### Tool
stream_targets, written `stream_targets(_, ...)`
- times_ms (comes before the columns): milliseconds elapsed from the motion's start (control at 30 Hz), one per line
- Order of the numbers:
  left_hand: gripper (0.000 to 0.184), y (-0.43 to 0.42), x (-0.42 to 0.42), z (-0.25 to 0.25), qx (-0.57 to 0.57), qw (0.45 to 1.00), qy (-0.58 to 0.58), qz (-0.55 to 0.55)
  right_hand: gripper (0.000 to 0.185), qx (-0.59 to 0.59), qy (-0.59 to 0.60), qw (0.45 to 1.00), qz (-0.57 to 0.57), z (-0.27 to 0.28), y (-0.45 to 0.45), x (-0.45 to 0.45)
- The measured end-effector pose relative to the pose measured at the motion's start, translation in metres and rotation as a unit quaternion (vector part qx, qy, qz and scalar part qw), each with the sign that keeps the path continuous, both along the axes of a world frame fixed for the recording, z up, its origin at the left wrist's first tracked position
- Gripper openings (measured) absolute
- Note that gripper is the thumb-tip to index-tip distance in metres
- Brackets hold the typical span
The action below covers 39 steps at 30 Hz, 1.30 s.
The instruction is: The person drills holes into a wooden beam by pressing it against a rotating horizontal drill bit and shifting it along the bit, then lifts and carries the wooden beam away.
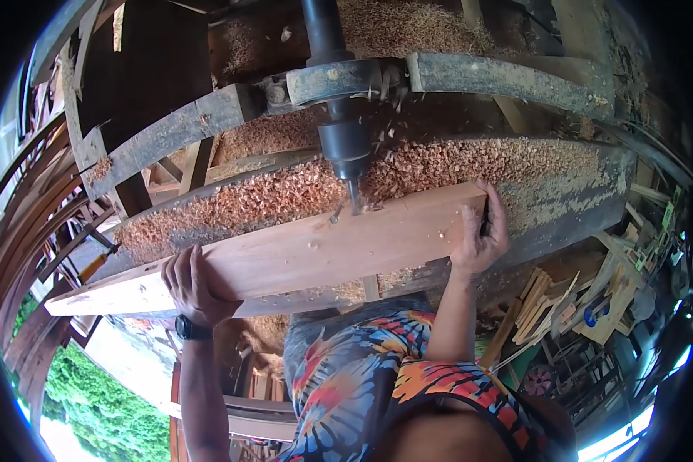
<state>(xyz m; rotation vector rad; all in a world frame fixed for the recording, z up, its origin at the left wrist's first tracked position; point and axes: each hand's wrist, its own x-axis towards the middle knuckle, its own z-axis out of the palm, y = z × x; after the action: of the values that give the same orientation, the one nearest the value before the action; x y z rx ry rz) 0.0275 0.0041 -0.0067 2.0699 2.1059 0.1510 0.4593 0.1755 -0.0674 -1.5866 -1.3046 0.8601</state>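
Note:
A long pale wooden board (pixel 339 258) lies slanted across the bench, its left end nearer my body. My left hand (pixel 192 285), a dark watch on its wrist, is wrapped over the board's left part. At the right end my right hand (pixel 481 231) grips the board, thumb on the near face and fingers around the end. A dark drill chuck (pixel 343 146) hangs over the middle of the board. Its metal bit (pixel 354 198) meets the board's far edge, and chips fly around it. How deep the bit sits is hidden.
Wood shavings (pixel 477 163) pile up behind the board on the worn bench (pixel 570 192). A curved wooden beam (pixel 508 77) crosses behind the chuck. An orange-handled tool (pixel 94 267) lies at the left, and stacked wood offcuts (pixel 547 304) stand at the right.

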Motion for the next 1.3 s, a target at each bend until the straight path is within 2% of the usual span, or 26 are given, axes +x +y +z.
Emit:
stream_targets(367, 0.112, 0.010, -0.001, 0.001, 0.013, 1.000, -0.015, 0.005, 0.041, 0.023, 0.013, 1.000, 0.012, -0.001, 0.019, -0.006)
stream_targets(633, 0.113, 0.005, 0.002, -0.001, -0.006, 0.999, -0.020, 0.027, 0.046, 0.001, 0.001, 0.999, 0.036, -0.003, 0.023, -0.005)
stream_targets(800, 0.113, -0.006, 0.005, -0.003, 0.026, 1.000, -0.014, 0.004, 0.054, 0.039, -0.053, 0.997, 0.030, 0.003, 0.005, -0.009)
stream_targets(900, 0.112, -0.019, 0.009, -0.003, 0.018, 1.000, -0.017, -0.005, 0.052, 0.037, -0.083, 0.996, 0.013, 0.002, -0.024, 0.000)
stream_targets(1100, 0.109, -0.048, 0.018, -0.001, 0.014, 0.999, -0.024, -0.031, 0.047, 0.004, -0.005, 1.000, -0.021, 0.009, -0.077, 0.016)
stream_targets(1300, 0.106, -0.047, 0.021, 0.001, 0.010, 0.999, -0.026, -0.031, 0.046, -0.009, -0.029, 0.999, -0.021, 0.010, -0.082, 0.020)
